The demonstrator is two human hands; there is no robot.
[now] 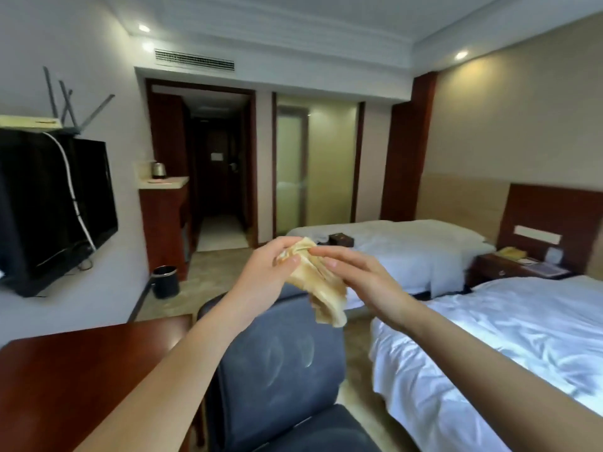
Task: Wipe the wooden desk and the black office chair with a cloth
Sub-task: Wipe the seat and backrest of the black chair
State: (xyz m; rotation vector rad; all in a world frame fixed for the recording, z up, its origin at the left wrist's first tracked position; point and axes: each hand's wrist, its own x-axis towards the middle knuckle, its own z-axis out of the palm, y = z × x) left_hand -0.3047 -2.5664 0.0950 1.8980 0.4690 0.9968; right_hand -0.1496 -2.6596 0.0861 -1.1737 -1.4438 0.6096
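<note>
Your left fingers (291, 260) are curled round the upper end of the cloth (321, 288), thumb pressed against its bunched top, so your left hand (269, 267) grips it. Your right hand (362, 277) comes in from the other side with its fingers (326, 253) stretched nearly straight; their tips rest on the cloth's folds and are not wrapped round it. You hold the tan, crumpled cloth in the air between both hands, and its loose lower end hangs down under your right palm. The picture is a little blurred around the hands.

Directly below the cloth stands the black office chair (280, 360), its backrest facing you, pale smudges showing on the upholstery; the cloth is clear of it. Just left of the chair is the wooden desk (81, 370), reddish brown and glossy, whose right edge runs close beside the chair's backrest.

To your right lies a white bed (509, 337), with a second bed (414, 252) beyond it carrying a small dark box (341, 239). Between the headboards a nightstand (512, 270) carries a yellowish phone (514, 252). On the left wall hangs a television (55, 207), and a black bin (165, 282) stands on the floor near a cabinet topped with a kettle (159, 169).
</note>
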